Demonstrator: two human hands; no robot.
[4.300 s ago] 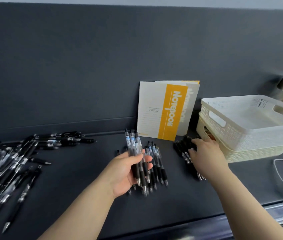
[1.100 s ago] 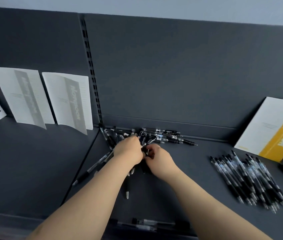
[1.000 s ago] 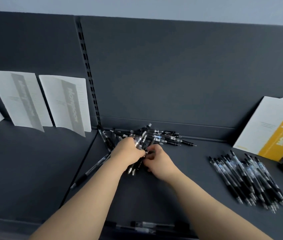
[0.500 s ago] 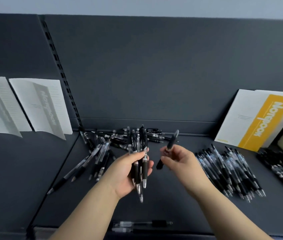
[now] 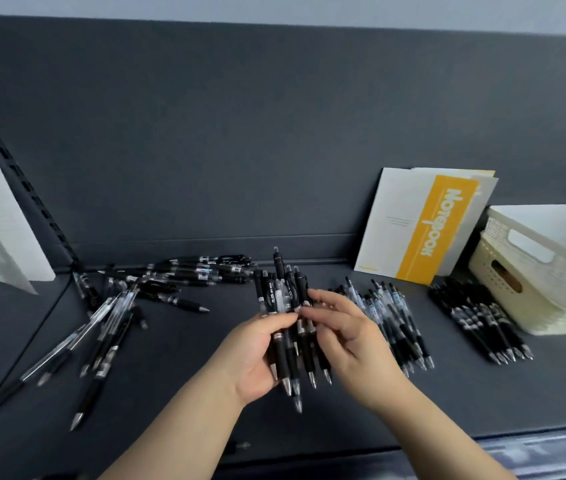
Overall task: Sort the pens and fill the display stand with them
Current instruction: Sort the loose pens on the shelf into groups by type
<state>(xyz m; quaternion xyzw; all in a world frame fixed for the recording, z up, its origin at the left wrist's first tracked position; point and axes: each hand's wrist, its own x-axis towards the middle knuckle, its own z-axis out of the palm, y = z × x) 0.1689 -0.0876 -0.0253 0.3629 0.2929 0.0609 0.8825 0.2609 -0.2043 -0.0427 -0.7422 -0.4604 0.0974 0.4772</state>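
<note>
Pens (image 5: 276, 296) are held as a bundle just above the dark shelf (image 5: 184, 355), tips pointed toward the person. They are gripped by the left hand (image 5: 257, 358), with the fingers curled round the barrels. The bundle's right side is touched by the fingertips of the right hand (image 5: 347, 341); whether a pen is pinched there cannot be told. A loose heap (image 5: 157, 285) is scattered to the left. Two tidy rows (image 5: 395, 323) (image 5: 482, 320) are laid to the right, before a leaning notebook (image 5: 413, 226) and stacked baskets (image 5: 534, 271).
</note>
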